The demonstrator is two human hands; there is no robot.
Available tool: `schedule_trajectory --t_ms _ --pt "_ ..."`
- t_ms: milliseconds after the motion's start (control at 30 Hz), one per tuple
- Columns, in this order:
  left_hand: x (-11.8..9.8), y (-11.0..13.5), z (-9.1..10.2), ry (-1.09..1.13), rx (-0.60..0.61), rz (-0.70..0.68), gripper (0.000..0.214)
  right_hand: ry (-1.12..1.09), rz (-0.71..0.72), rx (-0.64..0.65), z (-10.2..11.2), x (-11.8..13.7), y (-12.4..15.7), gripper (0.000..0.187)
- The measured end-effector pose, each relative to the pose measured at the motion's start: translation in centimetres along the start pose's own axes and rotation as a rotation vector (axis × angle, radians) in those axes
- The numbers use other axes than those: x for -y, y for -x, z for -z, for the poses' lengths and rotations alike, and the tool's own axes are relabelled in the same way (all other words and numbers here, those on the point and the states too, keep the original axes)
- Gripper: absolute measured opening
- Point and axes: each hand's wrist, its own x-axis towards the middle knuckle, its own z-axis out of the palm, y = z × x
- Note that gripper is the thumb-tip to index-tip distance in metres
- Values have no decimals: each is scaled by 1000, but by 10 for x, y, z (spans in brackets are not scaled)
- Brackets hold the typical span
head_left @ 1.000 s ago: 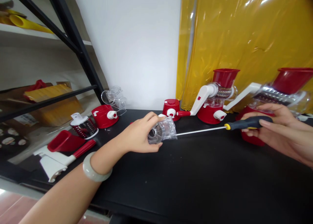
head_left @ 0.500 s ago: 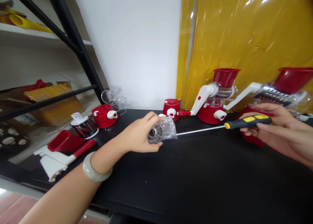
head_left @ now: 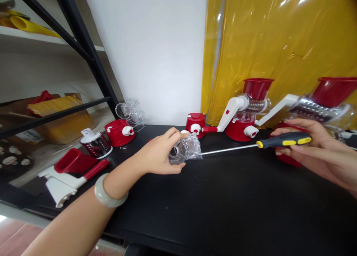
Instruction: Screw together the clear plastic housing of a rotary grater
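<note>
My left hand (head_left: 164, 152) is closed around a clear plastic grater housing (head_left: 193, 147), holding it on its side over the black table. Between the fingers of my right hand (head_left: 315, 146) is the black and yellow handle of a screwdriver (head_left: 283, 140). Its long metal shaft runs left, and the tip reaches the open right end of the housing. Whether the tip sits on a screw is hidden inside the clear plastic. A small red base (head_left: 196, 122) with a white knob stands just behind the housing.
Two assembled red rotary graters, one (head_left: 240, 131) upright behind and another (head_left: 334, 94) behind my right hand, stand at the right. On the left lie a red base (head_left: 119, 132), a drum (head_left: 96, 143), a red hopper (head_left: 75, 161) and a white crank arm (head_left: 60, 185). A black rack (head_left: 97, 66) rises at left.
The screwdriver handle has turned about its axis, its yellow patches now facing lower. My right fingers have shifted slightly with it. My left hand and the housing stay in place.
</note>
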Motion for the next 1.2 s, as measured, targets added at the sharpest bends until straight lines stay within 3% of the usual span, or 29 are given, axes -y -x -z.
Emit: schedule_trajectory --t_ms 67,233,533,700,800,933,1033,1100,1200 --pt "1 0 -1 -7 -2 -2 69 37 15 -15 0 0 1 66" --pt "1 1 -1 -26 18 5 70 208 95 26 2 -3 -3 33" --pt "-1 1 1 -15 16 10 69 -123 33 71 -7 4 -1 38" --pt "-2 0 0 -23 27 12 69 10 94 37 -2 2 0 28" --pt "-1 -1 0 -20 24 5 68 115 98 43 2 -2 -4 31" --pt "0 0 -1 -21 27 9 69 -59 64 67 -2 1 -2 30" --pt "-1 0 0 -22 25 8 69 -140 46 93 -6 7 3 43" --pt "-1 0 0 -22 24 4 68 -119 49 93 -5 8 5 46" --pt "-2 0 0 -25 25 11 68 7 57 42 0 2 3 31"
